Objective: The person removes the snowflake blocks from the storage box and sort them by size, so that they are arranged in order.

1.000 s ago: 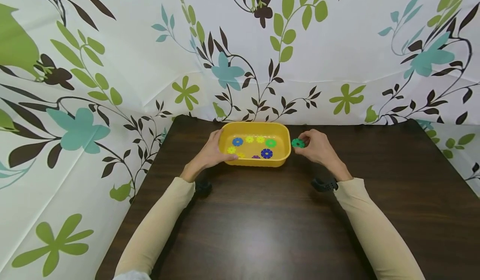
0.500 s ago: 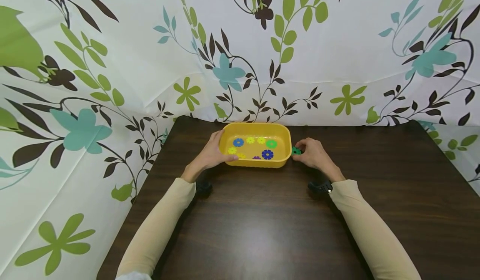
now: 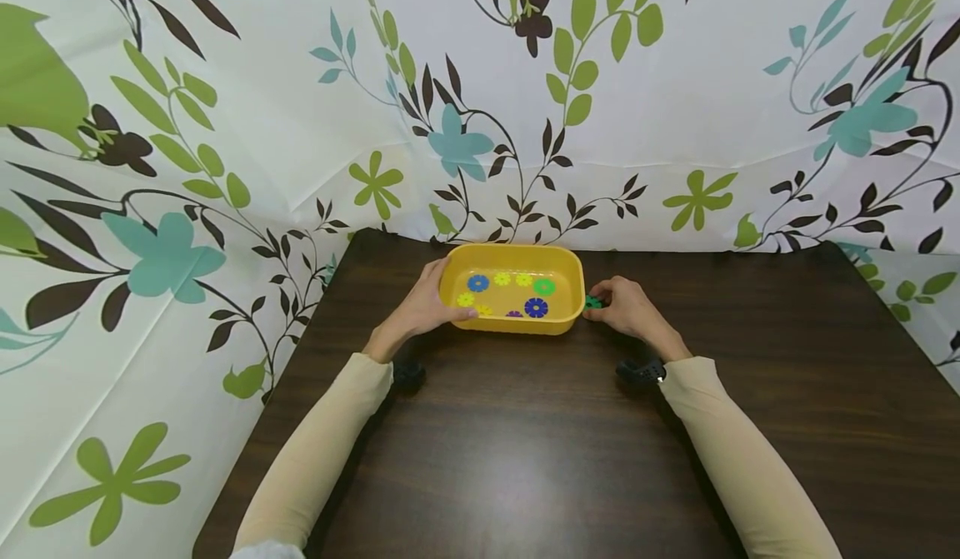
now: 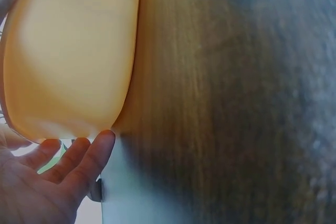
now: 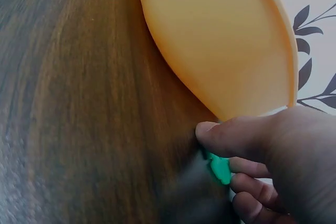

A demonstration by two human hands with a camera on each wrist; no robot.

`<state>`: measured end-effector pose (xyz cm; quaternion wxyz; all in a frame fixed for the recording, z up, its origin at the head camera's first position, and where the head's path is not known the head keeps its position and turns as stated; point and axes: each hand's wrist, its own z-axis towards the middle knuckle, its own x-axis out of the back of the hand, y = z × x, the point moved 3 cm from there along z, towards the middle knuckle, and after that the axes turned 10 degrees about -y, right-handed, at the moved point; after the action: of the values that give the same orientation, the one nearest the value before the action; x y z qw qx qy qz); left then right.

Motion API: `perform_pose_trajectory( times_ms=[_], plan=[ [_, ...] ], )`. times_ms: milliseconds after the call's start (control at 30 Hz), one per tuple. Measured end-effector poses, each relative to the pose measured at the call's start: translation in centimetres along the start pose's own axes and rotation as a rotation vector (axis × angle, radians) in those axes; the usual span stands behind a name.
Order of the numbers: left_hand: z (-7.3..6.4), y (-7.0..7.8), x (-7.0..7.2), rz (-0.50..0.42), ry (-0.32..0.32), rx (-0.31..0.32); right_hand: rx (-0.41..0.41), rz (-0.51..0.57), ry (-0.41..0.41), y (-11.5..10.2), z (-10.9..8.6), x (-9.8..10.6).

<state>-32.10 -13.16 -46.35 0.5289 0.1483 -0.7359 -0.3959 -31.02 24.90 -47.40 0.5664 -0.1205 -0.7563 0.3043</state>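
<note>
A yellow plastic tub stands at the far part of the table. My left hand grips its left end in the head view, the thumb along the front wall. In the left wrist view the fingertips rest against the tub's end wall. Beside the tub's right end, my right hand pinches a green notched plastic disc between thumb and fingers. The right wrist view shows the disc edge-on, low by the tabletop and partly hidden by the hand.
Inside the tub lie several flower-shaped discs, among them a blue one, a light green one and a dark blue one. The dark wood table ends at a leaf-patterned cloth behind the tub.
My right hand has come down and a little nearer with the green disc, to beside the tub's right wall. In the last half second both hands stay put.
</note>
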Motion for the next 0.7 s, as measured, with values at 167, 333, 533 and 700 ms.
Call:
perform_pose_trajectory(
  times_ms=[167,333,533,700],
  plan=[
    [0.2,0.0,0.1,0.013,0.0,-0.007,0.016,-0.015,0.046,-0.4,-0.4,0.8],
    [0.1,0.1,0.2,0.013,0.003,-0.021,0.048,0.004,0.15,-2.3,-1.2,2.3],
    [-0.2,0.0,0.1,0.001,0.001,-0.003,0.117,0.023,0.171,-5.6,-1.4,2.9],
    [-0.2,0.1,0.0,0.002,0.005,-0.011,0.164,-0.031,0.075,-7.9,-0.5,2.2]
  ],
)
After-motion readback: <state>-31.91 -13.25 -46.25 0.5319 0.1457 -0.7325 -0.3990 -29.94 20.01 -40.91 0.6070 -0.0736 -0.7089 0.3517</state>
